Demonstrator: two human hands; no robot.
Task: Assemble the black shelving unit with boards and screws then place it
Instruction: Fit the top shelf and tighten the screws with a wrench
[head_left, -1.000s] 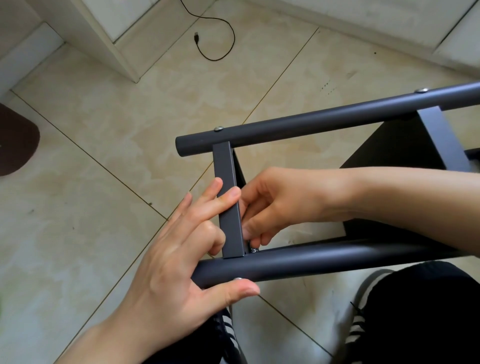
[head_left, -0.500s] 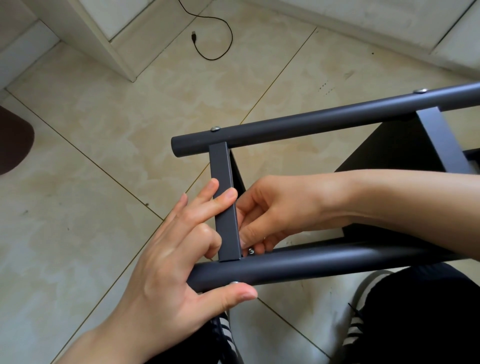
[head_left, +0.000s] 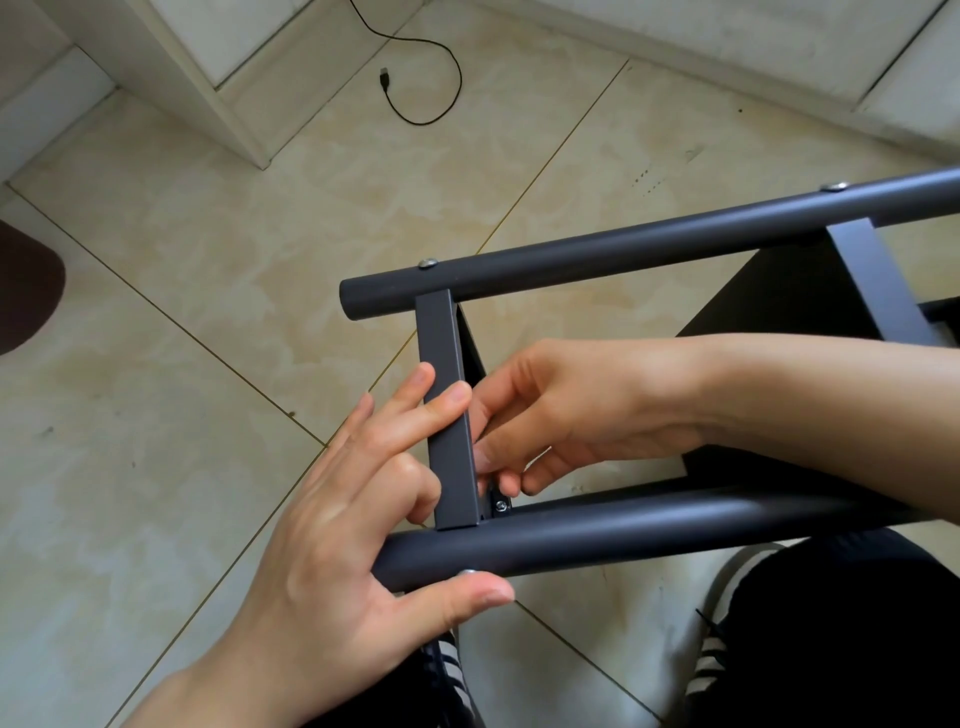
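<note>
Black shelf frame (head_left: 649, 249) over the tiled floor (head_left: 208, 415), left hand (head_left: 363, 545) gripping the near tube (head_left: 649, 535) and crossbar (head_left: 449, 415), right hand (head_left: 561, 415) pinching by the small screw (head_left: 501, 505)

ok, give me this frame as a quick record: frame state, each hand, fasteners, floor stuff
frame: two round tubes, near tube and far tube, joined by crossbar; second crossbar at right
left hand: fingers on the crossbar, thumb under the near tube
right hand: fingertips behind the crossbar at its lower joint, just above a small screw; what it pinches is hidden
fasteners: screw heads on the far tube
floor: tiles, black cable
</note>
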